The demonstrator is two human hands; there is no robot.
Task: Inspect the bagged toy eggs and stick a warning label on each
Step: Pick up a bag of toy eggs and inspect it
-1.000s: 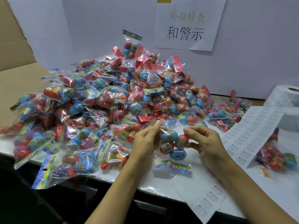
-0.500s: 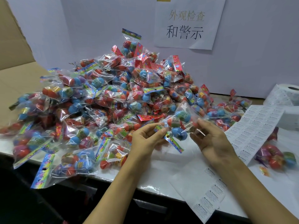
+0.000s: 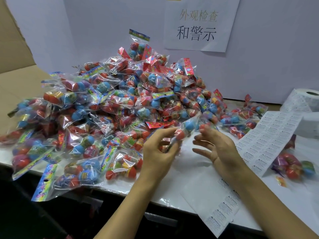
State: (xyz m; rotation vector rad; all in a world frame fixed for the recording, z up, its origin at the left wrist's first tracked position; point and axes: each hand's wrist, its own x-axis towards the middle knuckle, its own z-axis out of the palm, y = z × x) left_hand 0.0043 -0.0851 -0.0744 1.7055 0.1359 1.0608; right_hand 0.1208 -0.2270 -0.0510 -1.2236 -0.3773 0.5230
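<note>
Holding one bag of toy eggs [image 3: 187,129] up just in front of the big pile of bagged eggs [image 3: 110,107], we have our left hand [image 3: 159,149] curled around its lower end, thumb and fingers pinching the clear plastic near a red egg. Our right hand [image 3: 216,146] sits just beside the bag on the other side of it from the left hand; its lower fingers [image 3: 201,141] are spread and relaxed, while its upper fingertips reach the blurred edge of the bag, and we cannot tell whether they pinch it or only touch it. A blue egg shows through the film at the bag's upper part. To the far side of our right hand from the pile, a strip of warning labels [image 3: 269,140] runs off a label roll [image 3: 303,102] and lies flat on the white table [image 3: 172,190]. Another label sheet [image 3: 221,211] hangs over the table's near edge, and beyond the strip lies a separate bag of eggs [image 3: 293,165]. Behind the pile, a paper sign [image 3: 198,25] is stuck to the wall.
</note>
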